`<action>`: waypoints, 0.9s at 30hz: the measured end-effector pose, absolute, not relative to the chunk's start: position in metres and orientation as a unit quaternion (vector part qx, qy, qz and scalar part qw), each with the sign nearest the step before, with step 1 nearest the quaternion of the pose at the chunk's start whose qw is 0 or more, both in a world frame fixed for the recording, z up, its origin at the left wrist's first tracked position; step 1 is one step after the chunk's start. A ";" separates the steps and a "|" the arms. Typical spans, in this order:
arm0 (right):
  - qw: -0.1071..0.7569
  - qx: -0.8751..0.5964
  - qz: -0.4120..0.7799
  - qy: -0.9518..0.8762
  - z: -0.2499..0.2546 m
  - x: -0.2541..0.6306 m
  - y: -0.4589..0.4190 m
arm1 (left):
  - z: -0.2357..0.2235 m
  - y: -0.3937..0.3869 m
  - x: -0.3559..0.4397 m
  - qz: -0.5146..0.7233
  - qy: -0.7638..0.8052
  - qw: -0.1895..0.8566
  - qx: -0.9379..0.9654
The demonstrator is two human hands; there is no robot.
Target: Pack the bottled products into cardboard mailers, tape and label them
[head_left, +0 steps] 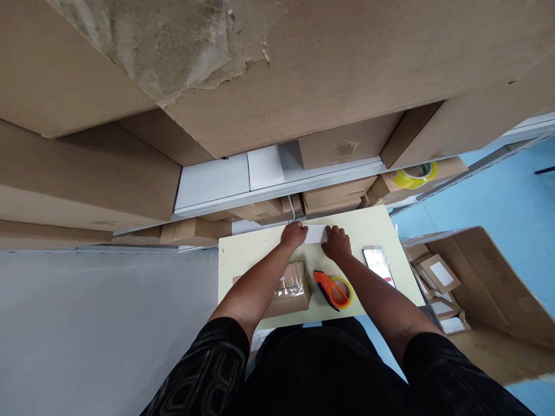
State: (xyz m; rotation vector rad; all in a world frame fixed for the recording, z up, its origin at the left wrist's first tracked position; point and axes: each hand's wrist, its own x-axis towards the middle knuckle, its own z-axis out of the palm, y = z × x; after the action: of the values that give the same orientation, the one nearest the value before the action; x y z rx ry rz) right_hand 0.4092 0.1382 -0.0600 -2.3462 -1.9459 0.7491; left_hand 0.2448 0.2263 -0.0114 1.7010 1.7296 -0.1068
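Note:
A small white label or slip of paper (315, 233) stretches between my two hands near the far edge of the pale yellow table (260, 248). My left hand (294, 233) pinches its left end, and my right hand (337, 242) has closed fingers on its right end. Below my left hand lies a taped cardboard box (299, 303), partly covered by my left forearm. An orange and blue tape dispenser (333, 290) with a yellow-rimmed roll rests to the right of the box. Beyond my right forearm a phone (378, 266) lies face up with its screen lit.
Large cardboard boxes (329, 69) fill the shelf (277, 192) just ahead and overhead. A yellow tape roll (403, 179) sits on a lower box at the right. On the floor to the right, an open carton (498, 289) holds several small labelled boxes (442, 273).

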 end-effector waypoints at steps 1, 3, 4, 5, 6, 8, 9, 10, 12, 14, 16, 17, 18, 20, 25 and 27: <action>0.002 -0.748 0.239 -0.620 -0.060 0.409 0.138 | -0.014 0.227 0.244 -0.043 0.672 0.355 0.649; 0.002 -0.747 0.241 -0.620 -0.060 0.410 0.138 | -0.018 0.227 0.241 -0.046 0.681 0.363 0.635; 0.001 -0.746 0.243 -0.620 -0.061 0.410 0.138 | -0.020 0.228 0.239 -0.048 0.685 0.364 0.629; 0.001 -0.745 0.244 -0.620 -0.061 0.411 0.138 | -0.023 0.229 0.236 -0.050 0.690 0.364 0.624; 0.001 -0.744 0.245 -0.621 -0.061 0.411 0.138 | -0.025 0.231 0.233 -0.052 0.696 0.364 0.617; 0.003 -0.743 0.246 -0.622 -0.061 0.412 0.138 | -0.028 0.234 0.223 -0.054 0.710 0.362 0.602; 0.004 -0.743 0.246 -0.623 -0.062 0.412 0.138 | -0.029 0.236 0.216 -0.053 0.718 0.360 0.594; 0.004 -0.743 0.245 -0.623 -0.062 0.412 0.138 | -0.028 0.238 0.209 -0.049 0.725 0.357 0.587; 0.004 -0.742 0.246 -0.623 -0.061 0.412 0.138 | -0.025 0.240 0.194 -0.031 0.738 0.353 0.574; 0.003 -0.739 0.251 -0.625 -0.060 0.414 0.139 | -0.018 0.237 0.178 -0.004 0.747 0.354 0.563; 0.006 -0.736 0.258 -0.625 -0.057 0.417 0.138 | -0.006 0.230 0.164 0.028 0.749 0.362 0.555; 0.009 -0.736 0.261 -0.624 -0.055 0.419 0.137 | 0.000 0.225 0.159 0.042 0.748 0.367 0.552; 0.015 -0.736 0.264 -0.623 -0.052 0.421 0.136 | 0.007 0.219 0.155 0.059 0.746 0.373 0.549; 0.047 -0.736 0.271 -0.619 -0.042 0.422 0.131 | 0.022 0.208 0.150 0.108 0.735 0.399 0.537; 0.253 -0.672 0.349 -0.602 0.006 0.400 0.111 | 0.063 0.175 0.155 0.227 0.686 0.445 0.530; 0.336 -0.622 0.411 -0.576 0.032 0.382 0.104 | 0.081 0.158 0.162 0.237 0.673 0.408 0.569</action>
State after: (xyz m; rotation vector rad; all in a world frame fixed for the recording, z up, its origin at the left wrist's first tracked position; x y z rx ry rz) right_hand 0.3822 0.1035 0.0324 -1.6213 -1.5025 1.0715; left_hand 0.1621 0.1582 0.0814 1.4339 1.6960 0.5984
